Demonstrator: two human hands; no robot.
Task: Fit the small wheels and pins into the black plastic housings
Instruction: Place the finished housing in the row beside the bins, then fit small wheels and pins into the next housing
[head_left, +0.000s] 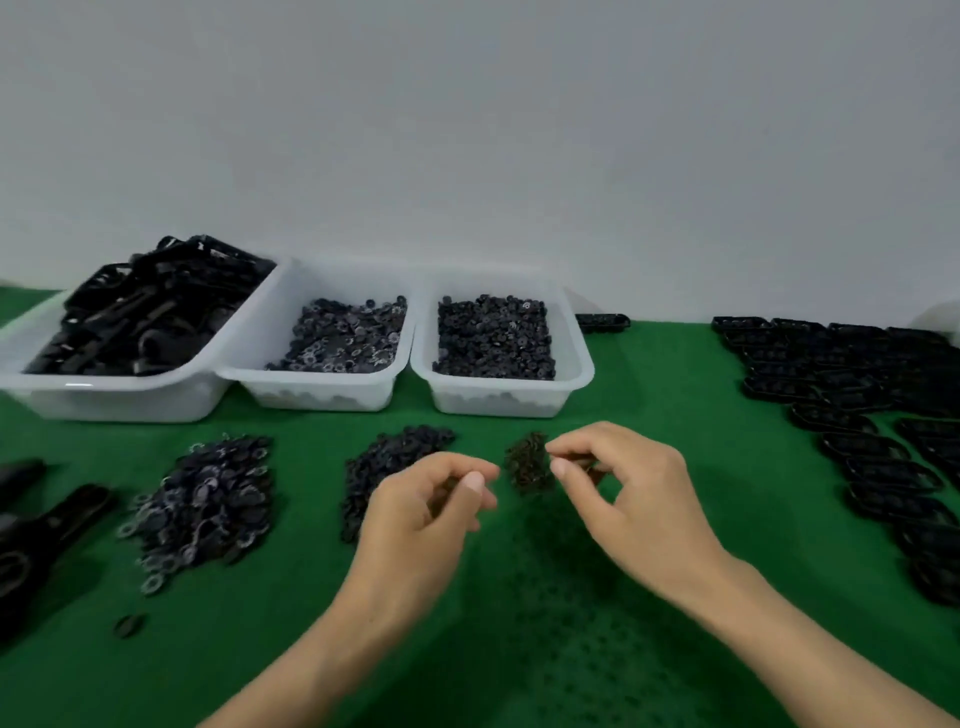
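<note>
The left hand (431, 499) has its fingers curled in. Its thumb and first finger pinch a tiny dark bit (448, 484). It is too blurry to tell what the bit is. The right hand (623, 483) is just beside the left one, not touching it. Its thumb and first finger pinch a small dark part (577, 460), also too blurry to name. Its other fingers are bent loosely.

Between the two sets of fingertips, a little behind them, lies a small brownish pile of pins (529, 462) on the green cloth (675, 649). Right behind the left fingers is a pile of black wheels (395, 462). Farther left of those fingers is a bigger pile of grey rings (208, 499).

Well behind the fingers stand three clear tubs. The left tub (104, 387) is heaped with black housings (156, 312). The middle tub (322, 400) and the right tub (498, 402) hold small round parts. Far to the right of the right fingers lie rows of housings (831, 364).
</note>
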